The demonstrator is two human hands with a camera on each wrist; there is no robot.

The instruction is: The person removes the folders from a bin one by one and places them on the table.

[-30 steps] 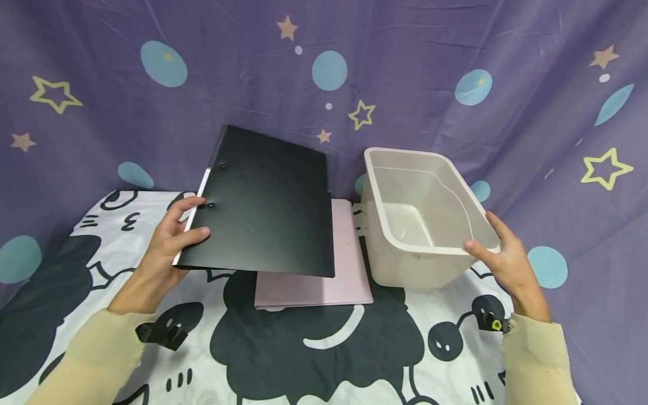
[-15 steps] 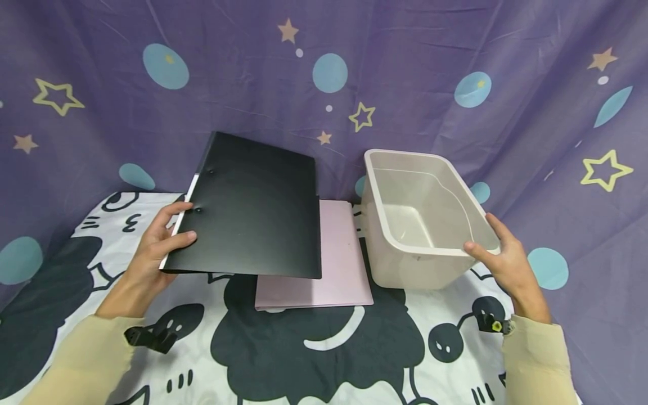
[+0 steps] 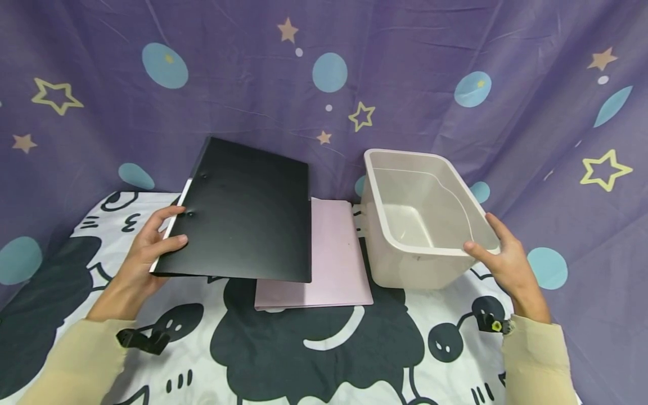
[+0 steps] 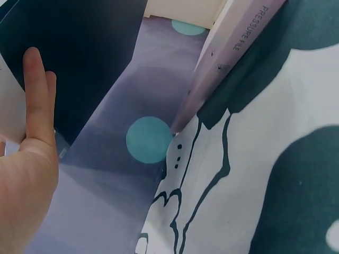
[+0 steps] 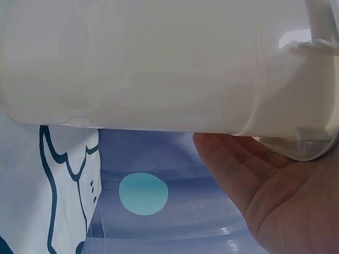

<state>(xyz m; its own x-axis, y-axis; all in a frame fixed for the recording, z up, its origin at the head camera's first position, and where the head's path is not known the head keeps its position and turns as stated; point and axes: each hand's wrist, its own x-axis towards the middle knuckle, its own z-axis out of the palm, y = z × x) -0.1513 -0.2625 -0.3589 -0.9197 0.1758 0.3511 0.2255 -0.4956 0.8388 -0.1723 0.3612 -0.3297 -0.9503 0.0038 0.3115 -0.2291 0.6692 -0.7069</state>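
My left hand (image 3: 136,256) grips a black file folder (image 3: 243,219) by its white-edged spine, thumb on the near cover; the remaining fingers are mostly hidden behind it. The folder stands tilted above the cloth and overlaps a pink file folder (image 3: 339,264) lying beneath. In the left wrist view, the pink folder's spine (image 4: 233,47) reads PRESSURE FILE. My right hand (image 3: 508,270) holds the near right corner of an open beige plastic bin (image 3: 405,270), thumb over the rim. In the right wrist view, fingers (image 5: 222,159) press along the bin's outer wall (image 5: 132,69).
A white cloth (image 3: 202,360) with black cartoon prints covers the surface. Behind it hangs a purple curtain (image 3: 405,67) with stars and blue dots, close behind the bin and black folder. Both wrists carry small black devices over cream sleeves.
My left hand has moved the black folder leftward and slightly down, uncovering more of the pink folder. My right hand and the bin stay where they were.
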